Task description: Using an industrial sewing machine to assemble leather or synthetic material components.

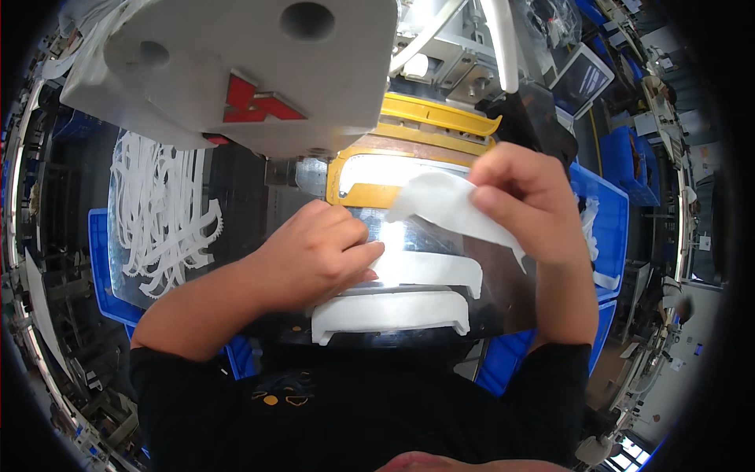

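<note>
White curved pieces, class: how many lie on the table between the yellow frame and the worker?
2 visible: a white curved front piece, lower in view, and a white curved rear piece behind it, by the bare left hand. More may be hidden underneath.

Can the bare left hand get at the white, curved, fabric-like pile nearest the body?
Probably yes: the left hand is close to the pile, near its left end, and nothing visibly covers its near side.
</note>
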`<move>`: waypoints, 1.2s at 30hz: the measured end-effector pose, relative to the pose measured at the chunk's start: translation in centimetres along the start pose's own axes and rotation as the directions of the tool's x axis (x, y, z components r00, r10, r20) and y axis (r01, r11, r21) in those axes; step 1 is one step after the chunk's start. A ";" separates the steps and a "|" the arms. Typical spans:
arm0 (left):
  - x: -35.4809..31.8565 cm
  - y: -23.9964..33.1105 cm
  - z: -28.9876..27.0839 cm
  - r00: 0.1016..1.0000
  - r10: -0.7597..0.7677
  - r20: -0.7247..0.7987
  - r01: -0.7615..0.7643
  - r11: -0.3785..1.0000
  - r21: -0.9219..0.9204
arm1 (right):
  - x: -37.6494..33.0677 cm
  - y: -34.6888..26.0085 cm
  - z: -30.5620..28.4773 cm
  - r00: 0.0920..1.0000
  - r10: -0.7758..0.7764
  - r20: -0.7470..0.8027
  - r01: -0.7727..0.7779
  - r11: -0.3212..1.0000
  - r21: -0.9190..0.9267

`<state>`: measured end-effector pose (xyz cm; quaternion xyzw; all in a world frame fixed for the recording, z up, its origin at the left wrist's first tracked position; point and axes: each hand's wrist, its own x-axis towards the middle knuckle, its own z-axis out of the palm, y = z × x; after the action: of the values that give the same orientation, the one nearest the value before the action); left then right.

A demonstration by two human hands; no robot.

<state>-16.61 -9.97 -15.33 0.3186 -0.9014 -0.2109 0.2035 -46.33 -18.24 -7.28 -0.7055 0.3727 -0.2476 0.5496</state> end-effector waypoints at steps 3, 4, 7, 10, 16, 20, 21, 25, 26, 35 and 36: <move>0.0 0.5 -0.4 0.999 -0.027 -0.034 0.029 0.998 0.056 | 4.5 2.2 1.6 0.993 0.090 0.077 -0.074 0.980 -0.185; -0.1 0.5 -0.5 0.997 -0.046 -0.063 0.052 0.993 0.106 | 5.6 3.2 2.2 0.993 0.089 0.081 -0.073 0.980 -0.184; 0.0 0.4 -1.1 0.990 -0.093 -0.109 0.113 0.974 0.194 | 7.0 4.6 3.4 0.994 0.040 0.104 -0.001 0.934 -0.358; -0.3 0.0 -1.2 0.975 -0.150 -0.161 0.189 0.948 0.258 | 7.5 4.7 4.2 0.999 0.032 0.018 -0.020 0.890 -0.456; -0.5 -0.4 -1.2 0.950 -0.234 -0.205 0.289 0.909 0.299 | 7.5 5.0 4.4 1.000 -0.023 -0.008 0.014 0.810 -0.586; -0.5 -0.6 -1.2 0.940 -0.281 -0.194 0.329 0.896 0.299 | 7.9 5.0 4.6 0.999 -0.040 0.016 0.042 0.805 -0.591; -0.4 -0.5 -1.2 0.942 -0.277 -0.190 0.324 0.897 0.300 | 7.8 4.9 4.5 0.999 -0.032 0.011 0.032 0.805 -0.592; -0.2 -0.5 -1.4 0.944 -0.289 -0.161 0.326 0.900 0.289 | 7.7 5.0 4.4 0.997 -0.076 0.004 0.062 0.776 -0.628; -0.3 -0.6 -1.4 0.942 -0.302 -0.145 0.332 0.902 0.275 | 7.8 4.8 4.5 0.999 -0.031 -0.016 0.013 0.763 -0.647; 0.2 -1.4 -2.1 0.970 -0.234 -0.068 0.243 0.921 0.304 | 6.2 4.4 2.9 0.991 0.086 -0.105 -0.135 0.666 -0.734; 0.1 -1.6 -2.0 0.971 -0.229 -0.066 0.238 0.919 0.314 | 5.8 4.4 2.4 0.985 0.121 -0.124 -0.173 0.684 -0.709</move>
<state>-14.96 -11.66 -14.48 0.4555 -0.8762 -0.0803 0.1353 -42.18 -21.93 -12.53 -0.8229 0.5130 -0.0613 0.2364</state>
